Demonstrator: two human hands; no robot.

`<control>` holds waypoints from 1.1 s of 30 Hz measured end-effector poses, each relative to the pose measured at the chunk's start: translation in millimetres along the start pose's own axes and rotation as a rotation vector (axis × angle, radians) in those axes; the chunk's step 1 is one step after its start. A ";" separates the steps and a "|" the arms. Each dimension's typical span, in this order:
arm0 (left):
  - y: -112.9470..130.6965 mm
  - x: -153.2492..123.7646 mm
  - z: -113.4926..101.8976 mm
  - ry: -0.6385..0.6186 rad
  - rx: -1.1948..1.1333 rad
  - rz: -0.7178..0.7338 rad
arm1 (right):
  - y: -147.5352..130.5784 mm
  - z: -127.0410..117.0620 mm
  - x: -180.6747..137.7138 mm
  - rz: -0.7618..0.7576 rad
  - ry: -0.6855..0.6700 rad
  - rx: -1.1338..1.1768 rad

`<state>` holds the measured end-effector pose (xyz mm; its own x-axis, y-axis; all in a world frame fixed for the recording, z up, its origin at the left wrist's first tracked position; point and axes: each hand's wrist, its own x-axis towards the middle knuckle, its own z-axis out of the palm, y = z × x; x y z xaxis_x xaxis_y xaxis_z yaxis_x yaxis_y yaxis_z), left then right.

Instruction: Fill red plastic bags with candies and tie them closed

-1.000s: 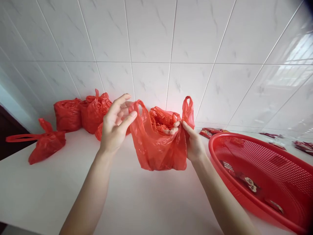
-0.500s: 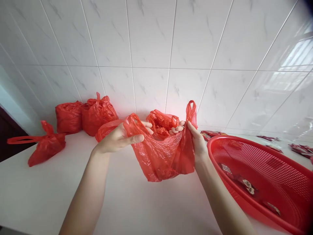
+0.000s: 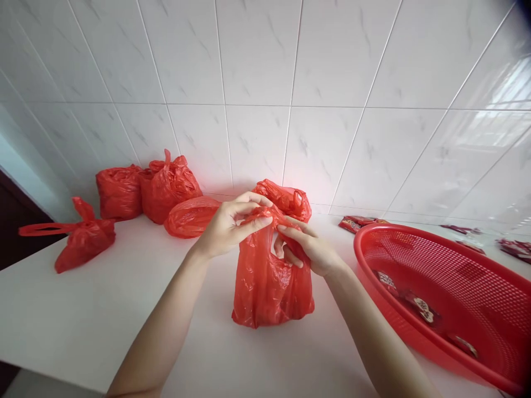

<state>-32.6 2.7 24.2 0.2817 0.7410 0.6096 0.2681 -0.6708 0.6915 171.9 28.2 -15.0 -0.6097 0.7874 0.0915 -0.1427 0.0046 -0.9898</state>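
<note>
Handles (image 3: 259,237) brought together, crinkled translucent red bag (image 3: 274,293)

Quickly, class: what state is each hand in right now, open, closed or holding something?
Left hand: closed, pinching the thin red plastic carrier bag near its top.
Right hand: closed, holding the same bag's upper part.

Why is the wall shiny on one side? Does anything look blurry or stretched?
In the head view, glare, probably a window's reflection, brightens the right of the tiled wall; in the head view, the red basket looks stretched toward the edge, the far-right packets look soft, and the held red bag is fairly clear.
</note>
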 end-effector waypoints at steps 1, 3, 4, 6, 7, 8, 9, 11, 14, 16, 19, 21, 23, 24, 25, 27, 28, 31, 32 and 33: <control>-0.5 0.4 2.1 0.002 0.023 -0.010 | -0.1 1.8 -0.5 -0.002 -0.006 -0.022; -1.7 1.0 3.6 -0.018 0.051 -0.035 | -0.4 3.8 -1.4 -0.022 -0.021 -0.057; -2.1 1.1 3.4 -0.034 0.052 -0.038 | -0.7 4.2 -1.7 -0.038 -0.033 -0.067; -2.6 1.2 2.4 -0.055 0.054 -0.034 | -1.4 4.5 -2.4 -0.069 -0.053 -0.075; -2.6 1.1 2.1 -0.056 0.062 -0.035 | -1.8 4.5 -2.8 -0.078 -0.059 -0.076; -2.5 1.1 2.0 -0.051 0.075 -0.042 | -2.4 4.6 -3.4 -0.080 -0.062 -0.080; -2.4 1.1 2.4 -0.043 0.088 -0.054 | -3.3 4.9 -4.1 -0.079 -0.060 -0.088; -2.6 1.1 4.2 -0.030 0.107 -0.091 | -5.6 5.8 -5.9 -0.077 -0.056 -0.090; -4.3 1.0 8.7 -0.023 0.124 -0.132 | -9.4 8.5 -8.8 -0.102 -0.081 -0.074; -5.7 0.3 11.6 -0.031 0.140 -0.153 | -10.0 10.9 -9.5 -0.123 -0.067 -0.118; -5.6 -1.9 14.6 -0.067 0.164 -0.176 | -6.4 13.7 -7.3 -0.151 0.057 -0.189; -3.7 -3.5 15.7 -0.070 0.194 -0.152 | -3.0 14.1 -4.3 -0.163 0.136 -0.171; -1.3 -4.7 16.2 -0.048 0.217 -0.094 | -1.0 13.5 -1.6 -0.173 0.196 -0.148; -0.1 -5.1 16.5 -0.036 0.218 -0.059 | -0.7 13.0 -0.6 -0.177 0.220 -0.146; 0.9 -5.4 16.9 -0.025 0.216 -0.024 | -0.8 12.4 0.0 -0.179 0.240 -0.147; 2.7 -5.7 18.3 -0.006 0.226 0.050 | -1.0 11.3 0.5 -0.168 0.273 -0.148; 3.4 -5.8 19.4 -0.006 0.244 0.084 | -0.9 10.8 0.5 -0.154 0.283 -0.148; 5.3 -7.1 23.8 -0.070 0.322 0.127 | 0.4 9.1 0.4 -0.108 0.308 -0.139; 5.7 -7.8 25.5 -0.099 0.345 0.118 | 0.6 8.3 0.4 -0.097 0.318 -0.141; 5.8 -8.6 27.0 -0.118 0.364 0.100 | 0.3 7.4 0.1 -0.088 0.325 -0.150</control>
<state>-8.5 -8.4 12.6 0.4217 0.6766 0.6036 0.5367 -0.7228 0.4353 166.0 23.8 -14.5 -0.3173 0.9344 0.1616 -0.0535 0.1526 -0.9868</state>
